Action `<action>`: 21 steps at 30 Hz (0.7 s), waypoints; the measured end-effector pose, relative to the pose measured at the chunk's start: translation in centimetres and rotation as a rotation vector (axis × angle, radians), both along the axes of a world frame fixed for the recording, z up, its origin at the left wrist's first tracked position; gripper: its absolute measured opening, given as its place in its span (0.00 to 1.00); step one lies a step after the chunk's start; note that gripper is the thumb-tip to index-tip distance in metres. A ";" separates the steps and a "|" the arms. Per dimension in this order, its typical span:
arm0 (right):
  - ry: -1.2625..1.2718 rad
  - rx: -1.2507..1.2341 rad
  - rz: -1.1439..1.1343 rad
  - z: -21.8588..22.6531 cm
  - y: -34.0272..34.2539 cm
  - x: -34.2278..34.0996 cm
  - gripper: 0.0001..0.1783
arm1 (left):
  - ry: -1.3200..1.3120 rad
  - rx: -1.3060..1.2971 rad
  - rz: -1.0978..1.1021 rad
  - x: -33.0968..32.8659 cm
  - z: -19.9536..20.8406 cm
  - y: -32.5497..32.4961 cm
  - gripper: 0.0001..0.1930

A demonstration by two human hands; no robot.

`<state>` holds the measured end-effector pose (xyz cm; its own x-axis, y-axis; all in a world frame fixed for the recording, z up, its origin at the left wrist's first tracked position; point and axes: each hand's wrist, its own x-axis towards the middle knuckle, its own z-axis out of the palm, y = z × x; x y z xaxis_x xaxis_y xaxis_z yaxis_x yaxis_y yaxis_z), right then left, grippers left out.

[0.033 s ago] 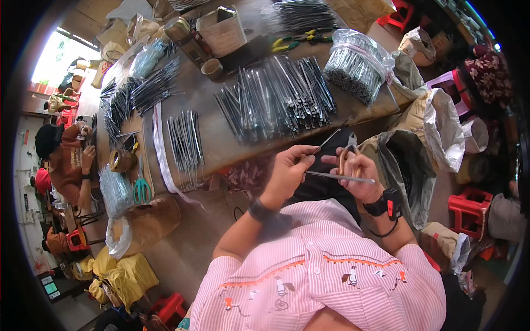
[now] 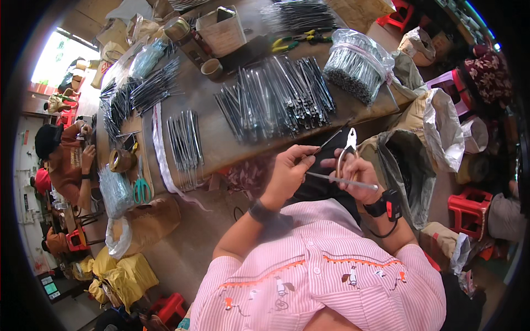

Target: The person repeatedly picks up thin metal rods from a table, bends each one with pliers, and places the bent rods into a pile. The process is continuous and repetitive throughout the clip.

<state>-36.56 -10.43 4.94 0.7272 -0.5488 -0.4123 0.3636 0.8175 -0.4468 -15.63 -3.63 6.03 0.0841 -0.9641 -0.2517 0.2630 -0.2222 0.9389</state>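
Observation:
My left hand (image 2: 288,170) pinches a thin dark metal rod (image 2: 330,141) that points up and right toward the table edge. Close beside it, my right hand (image 2: 358,177) grips small pliers (image 2: 348,144) with the silver jaws pointing up, and a second grey rod (image 2: 338,180) lies across its fingers. Both hands are held just below the front edge of the brown table (image 2: 221,138). On the table above them lies a wide pile of similar dark rods (image 2: 276,99).
A bagged rod bundle (image 2: 356,63) stands at the table's right end, with an open sack (image 2: 406,165) below it. Smaller rod piles (image 2: 185,138), green scissors (image 2: 142,190), a tape roll (image 2: 121,160) and a box (image 2: 221,30) lie leftward. Another person (image 2: 63,157) sits far left. Red stools (image 2: 469,209) stand right.

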 end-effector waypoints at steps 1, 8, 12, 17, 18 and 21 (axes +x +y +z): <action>0.046 -0.075 0.051 0.2 0.4 -0.1 0.30 | -0.116 -0.116 0.032 -0.5 0.1 -0.2 0.11; 0.536 -0.769 0.319 -0.7 0.7 0.1 0.46 | -0.335 -0.256 0.065 -0.7 0.8 0.2 0.11; 0.605 -0.866 0.314 -1.1 0.4 -0.5 0.42 | -0.315 -0.259 0.116 -0.8 0.2 0.0 0.10; 0.747 -1.140 0.295 -0.1 0.5 -0.2 0.37 | -0.265 -0.220 0.120 -0.9 -0.5 -0.4 0.09; 0.768 -1.201 0.261 0.2 0.5 -0.2 0.36 | -0.264 -0.233 0.118 -0.9 -0.5 -0.3 0.09; 0.830 -1.315 0.215 1.1 0.3 0.0 0.30 | -0.269 -0.177 0.102 -0.8 -0.3 0.1 0.09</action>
<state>-36.58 -10.11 6.03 0.6580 -0.7510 -0.0562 -0.4037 -0.2887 -0.8682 -16.46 -3.58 5.71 0.2229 -0.9742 -0.0364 0.0129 -0.0344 0.9993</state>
